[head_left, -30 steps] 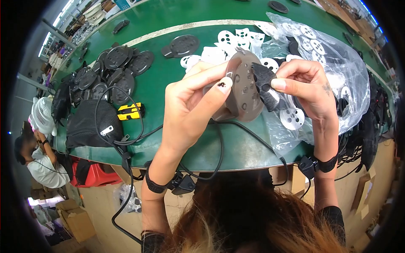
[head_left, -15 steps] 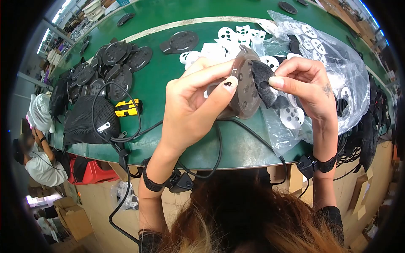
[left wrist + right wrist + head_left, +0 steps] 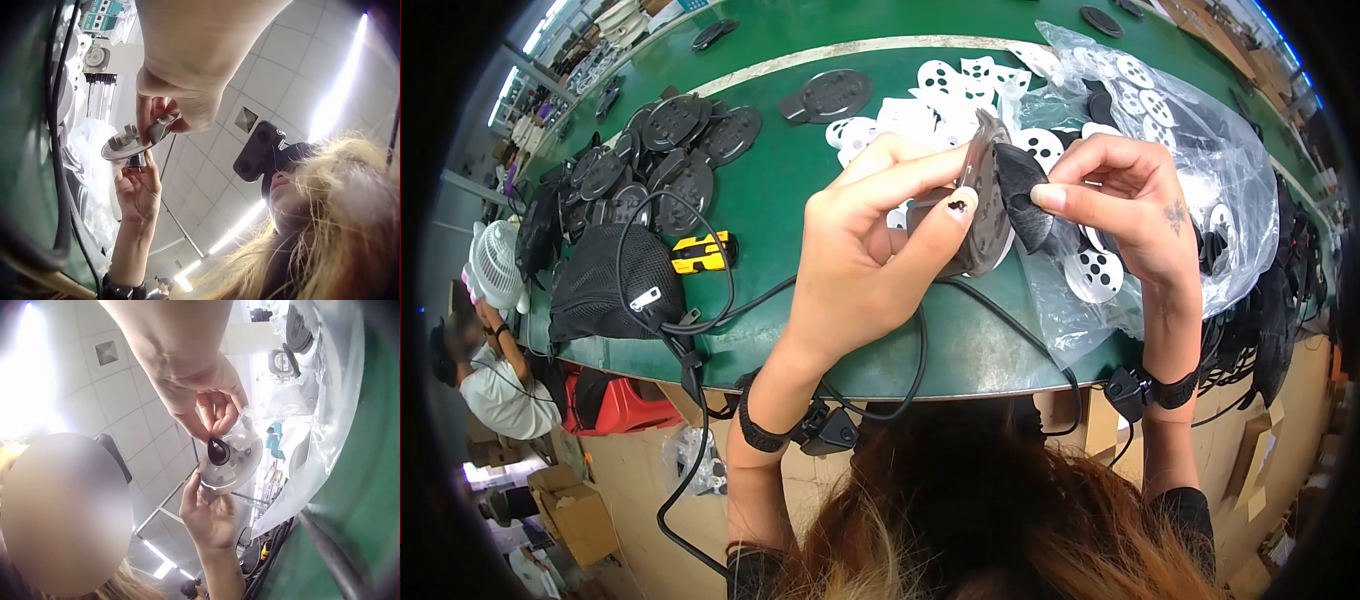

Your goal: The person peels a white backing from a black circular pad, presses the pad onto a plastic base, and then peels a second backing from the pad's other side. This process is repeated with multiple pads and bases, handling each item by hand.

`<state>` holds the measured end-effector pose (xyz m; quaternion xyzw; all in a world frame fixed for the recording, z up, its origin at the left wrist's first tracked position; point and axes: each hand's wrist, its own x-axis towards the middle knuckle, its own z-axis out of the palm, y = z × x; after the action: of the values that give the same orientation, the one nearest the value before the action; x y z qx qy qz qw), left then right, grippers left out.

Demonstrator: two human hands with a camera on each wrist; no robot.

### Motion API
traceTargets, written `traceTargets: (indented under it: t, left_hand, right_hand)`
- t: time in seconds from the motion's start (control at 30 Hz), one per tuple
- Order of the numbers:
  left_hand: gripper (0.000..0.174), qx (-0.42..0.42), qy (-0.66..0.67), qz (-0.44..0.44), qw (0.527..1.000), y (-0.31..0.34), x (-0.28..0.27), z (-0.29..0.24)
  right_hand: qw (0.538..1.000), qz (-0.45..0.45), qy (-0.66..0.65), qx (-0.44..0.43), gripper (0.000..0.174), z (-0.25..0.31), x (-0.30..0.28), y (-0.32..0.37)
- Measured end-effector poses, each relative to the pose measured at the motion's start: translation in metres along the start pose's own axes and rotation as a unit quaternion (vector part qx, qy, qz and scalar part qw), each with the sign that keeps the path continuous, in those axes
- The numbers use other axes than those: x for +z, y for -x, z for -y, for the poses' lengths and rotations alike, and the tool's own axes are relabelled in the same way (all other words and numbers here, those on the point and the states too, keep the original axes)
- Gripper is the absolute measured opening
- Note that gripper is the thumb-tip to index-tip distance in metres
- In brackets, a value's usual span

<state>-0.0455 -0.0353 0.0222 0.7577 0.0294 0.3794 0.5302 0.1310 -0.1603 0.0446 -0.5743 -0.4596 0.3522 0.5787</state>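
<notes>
Over the table, my left hand (image 3: 850,265) holds a translucent grey-brown plastic disc (image 3: 988,225) by its edge, thumb in front. The disc stands nearly edge-on in the head view; small raised studs show on its face (image 3: 225,477) in the right wrist view. My right hand (image 3: 1120,195) pinches a bent, thin black pad (image 3: 1028,222) between thumb and fingers. This pad overlaps the disc's right side in the head view. Its curled edge shows as a black loop (image 3: 219,452) in front of the disc in the right wrist view.
White perforated discs (image 3: 940,78) lie behind the hands. A clear plastic bag (image 3: 1200,110) with more of them is at right. Dark plastic discs (image 3: 670,125) are piled at left, near a black mesh pouch (image 3: 605,290), a yellow-black tool (image 3: 702,254) and cables (image 3: 1000,318).
The plastic disc has turned from showing its studded face to nearly edge-on in the head view. The black pad has shifted slightly left with my right fingers, staying beside the disc.
</notes>
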Motion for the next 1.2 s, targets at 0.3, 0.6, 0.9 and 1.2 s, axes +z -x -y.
traceTargets:
  t: [0.3,0.6,0.9,1.2]
  left_hand:
    - [0.026,-0.014,-0.007,-0.007,1.0,0.0,0.001,0.004]
    - [0.029,0.014,0.024,-0.04,0.999,0.0,0.003,0.008]
    - [0.037,-0.096,0.197,-0.055,0.974,0.001,0.013,0.014]
    - [0.045,-0.129,0.231,-0.047,0.963,-0.003,0.014,0.005]
  right_hand:
    - [1.0,-0.022,0.013,-0.014,0.008,-0.001,0.004,0.0]
    - [0.988,-0.107,0.09,-0.06,0.025,-0.01,0.023,0.004]
    - [0.832,-0.195,0.423,-0.302,0.058,-0.011,0.031,0.004]
    - [0.99,-0.078,-0.051,-0.11,0.017,-0.008,0.028,0.001]
